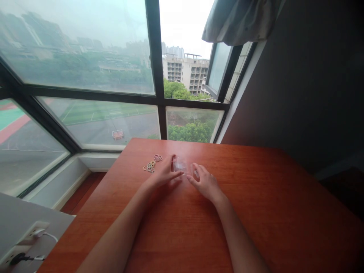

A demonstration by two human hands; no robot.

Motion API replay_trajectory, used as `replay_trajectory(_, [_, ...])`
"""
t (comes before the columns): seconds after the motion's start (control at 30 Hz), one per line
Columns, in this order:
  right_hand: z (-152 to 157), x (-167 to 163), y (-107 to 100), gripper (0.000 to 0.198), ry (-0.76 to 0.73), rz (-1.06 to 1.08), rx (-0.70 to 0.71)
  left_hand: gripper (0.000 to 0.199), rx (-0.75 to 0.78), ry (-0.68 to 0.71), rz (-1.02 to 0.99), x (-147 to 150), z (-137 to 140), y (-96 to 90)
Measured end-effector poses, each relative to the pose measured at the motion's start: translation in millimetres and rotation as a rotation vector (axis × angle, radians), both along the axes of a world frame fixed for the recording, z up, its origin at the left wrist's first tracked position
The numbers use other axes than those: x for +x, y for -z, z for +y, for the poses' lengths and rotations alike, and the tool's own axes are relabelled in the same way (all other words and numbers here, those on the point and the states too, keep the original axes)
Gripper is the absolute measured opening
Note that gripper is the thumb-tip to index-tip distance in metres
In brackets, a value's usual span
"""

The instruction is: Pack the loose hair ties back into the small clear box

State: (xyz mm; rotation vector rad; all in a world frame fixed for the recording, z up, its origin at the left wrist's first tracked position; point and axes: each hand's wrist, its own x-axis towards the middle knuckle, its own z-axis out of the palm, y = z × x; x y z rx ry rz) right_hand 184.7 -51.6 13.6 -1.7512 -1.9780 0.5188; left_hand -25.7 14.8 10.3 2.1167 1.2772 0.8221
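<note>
A small clear see-through box (180,164), apparently plastic, is on the table between my hands. My left hand (164,173) grips it from the left, thumb along the near side and fingers at the far left edge. On the other side, my right hand (206,184) has its thumb and fingers curved around a small clear piece (196,173); whether this is a lid or part of the box I cannot tell. Left of my left hand lie several small metal-looking rings (150,166), with a second little cluster of rings (158,158) just behind them.
The reddish-brown wooden table (270,197) reaches under both forearms. Beyond its far edge stand dark-framed windows (159,100), one pane swung outward. A grey curtain (239,22) hangs at upper right. Wall sockets with plugs (36,233) are at lower left.
</note>
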Motion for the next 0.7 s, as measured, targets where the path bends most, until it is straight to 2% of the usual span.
replay_trajectory(0.1, [0, -1, 0, 0.066, -0.001, 0.000, 0.000, 0.059, 0.123, -0.066, 0.359, 5, -8, -2.8])
replay_trajectory(0.17, [0, -1, -1, 0.065, 0.000, -0.006, -0.005, 0.047, 0.135, -0.099, 0.493, 2, -10, -8.6])
replay_trajectory(0.23, [-1, -1, -3, 0.063, -0.002, -0.008, -0.010, 0.037, 0.125, -0.133, 0.560, -6, -10, -14.6])
replay_trajectory(0.4, [-1, -1, -5, 0.061, -0.009, 0.006, -0.017, 0.032, 0.090, -0.256, 0.650, -24, -2, -21.6])
replay_trajectory(0.5, [-1, -1, -5, 0.062, -0.003, 0.006, -0.029, 0.029, 0.123, -0.311, 0.629, -23, -1, -20.7])
replay_trajectory(0.57, [-1, -1, -5, 0.062, 0.000, 0.007, -0.030, 0.036, 0.228, -0.262, 0.553, -14, -3, -18.9])
replay_trajectory(0.63, [0, -1, -3, 0.063, 0.012, 0.018, -0.024, 0.042, 0.334, -0.111, 0.451, -1, -7, -16.5])
replay_trajectory(0.7, [0, -1, -2, 0.065, 0.037, 0.030, -0.013, 0.042, 0.378, 0.040, 0.369, 13, -12, -14.0])
